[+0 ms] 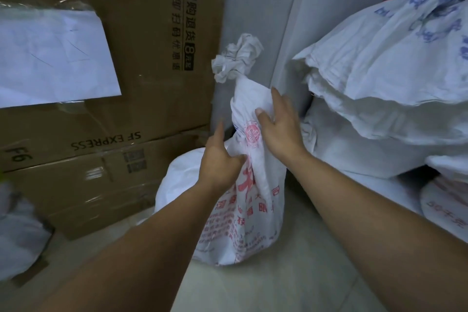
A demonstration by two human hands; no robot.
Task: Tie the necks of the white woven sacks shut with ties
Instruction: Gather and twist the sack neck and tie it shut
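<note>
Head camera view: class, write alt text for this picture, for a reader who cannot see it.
Two bare hands hold an upright white woven sack with red print, its neck bunched above: the left hand grips its side, the right hand rests flat on it. Cardboard boxes stand left, more white sacks are piled right.

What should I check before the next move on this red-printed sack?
1. Neck of the red-printed sack gathered: ok, cinched below the bunched top.
2. Neck tied off: cannot tell.
3. Left hand grips the sack's fabric: ok.
4. Right hand lies on the sack's upper part: ok.
5. Sack upright on the floor: ok.
</note>
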